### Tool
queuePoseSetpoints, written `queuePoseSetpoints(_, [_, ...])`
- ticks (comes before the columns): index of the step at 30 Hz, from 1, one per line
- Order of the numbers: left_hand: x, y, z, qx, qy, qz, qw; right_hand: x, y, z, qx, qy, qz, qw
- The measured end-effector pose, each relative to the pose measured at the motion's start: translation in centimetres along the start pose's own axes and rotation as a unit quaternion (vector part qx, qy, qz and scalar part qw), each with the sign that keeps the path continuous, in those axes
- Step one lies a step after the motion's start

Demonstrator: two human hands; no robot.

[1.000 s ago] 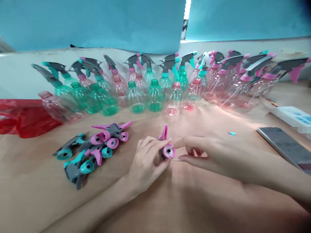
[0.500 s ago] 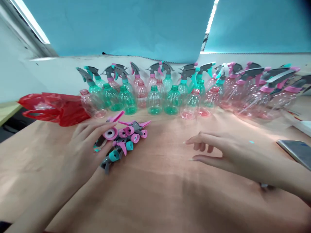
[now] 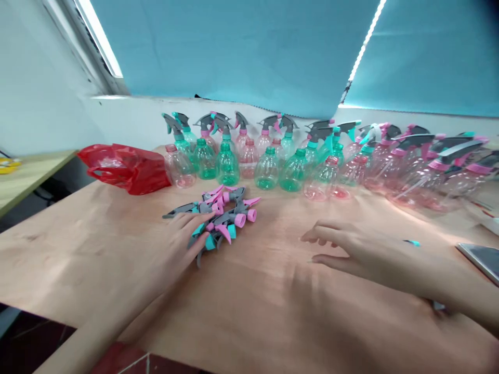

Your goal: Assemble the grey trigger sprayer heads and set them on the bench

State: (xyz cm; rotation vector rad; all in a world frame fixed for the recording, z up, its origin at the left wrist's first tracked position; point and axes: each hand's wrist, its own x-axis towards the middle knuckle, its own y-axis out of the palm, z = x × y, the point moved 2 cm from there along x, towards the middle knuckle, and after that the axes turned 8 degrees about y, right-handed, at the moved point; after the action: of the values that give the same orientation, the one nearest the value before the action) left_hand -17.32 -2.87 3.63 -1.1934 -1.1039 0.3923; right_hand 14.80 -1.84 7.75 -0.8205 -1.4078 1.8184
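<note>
My left hand is at the left side of a pile of trigger spray heads, its thumb and index finger apart. Its fingertips overlap the grey, pink and teal spray heads, and no spray head sits gripped between them. My right hand hovers over the wooden table with its fingers loosely apart and nothing in them. Behind the pile stand several uncapped bottles, among them a green bottle and a clear pink-tinted bottle.
Bottles with spray heads fitted crowd the back and right of the table. A red plastic bag lies at the back left. At the right edge are a phone-like flat object and a small teal piece.
My left hand has let go of a pink-collared spray head, which rests on the pile. The view has shifted left, so the table things appear farther right. My right hand remains open.
</note>
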Motion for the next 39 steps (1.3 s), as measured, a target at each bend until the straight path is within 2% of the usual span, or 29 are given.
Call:
queuePoseSetpoints(5, [-0.3, 0.5, -1.8, -0.041, 0.004, -0.035, 0.999, -1.0, 0.0, -0.3, 0.003, 0.017, 0.001, 1.0])
queuePoseSetpoints(8, [0.1, 1.0, -4.1, -0.078, 0.023, -0.041, 0.996, -2.4, 0.1, -2.3, 0.005, 0.051, -0.011, 0.999])
queuePoseSetpoints(10, [0.8, 1.2, -6.1, -0.104, 0.055, -0.02, 0.993, -3.9, 0.2, -4.3, 0.012, 0.077, -0.018, 0.997])
queuePoseSetpoints(16, [5.5, 2.3, -12.1, -0.196, 0.153, 0.053, 0.967, -9.4, 0.6, -10.6, -0.004, 0.159, -0.069, 0.985])
queuePoseSetpoints(19, [8.3, 4.4, -14.7, -0.226, 0.192, 0.089, 0.951, -11.3, 1.1, -12.6, -0.007, 0.158, -0.116, 0.981])
queuePoseSetpoints(22, [11.0, 7.1, -17.3, -0.237, 0.236, 0.102, 0.937, -11.8, 1.8, -13.7, -0.016, 0.154, -0.169, 0.973])
queuePoseSetpoints(26, [14.2, 10.4, -20.4, -0.232, 0.275, 0.107, 0.927, -11.5, 2.5, -14.4, -0.012, 0.181, -0.191, 0.965])
queuePoseSetpoints(30, [17.2, 12.7, -23.1, -0.231, 0.313, 0.115, 0.914, -11.6, 3.5, -13.6, -0.011, 0.199, -0.211, 0.957])
queuePoseSetpoints(35, [19.8, 14.1, -25.4, -0.237, 0.371, 0.127, 0.889, -12.5, 5.1, -12.2, -0.005, 0.221, -0.236, 0.946])
queuePoseSetpoints(39, [20.7, 14.4, -25.5, -0.236, 0.392, 0.131, 0.88, -12.7, 5.2, -12.5, 0.002, 0.234, -0.234, 0.944])
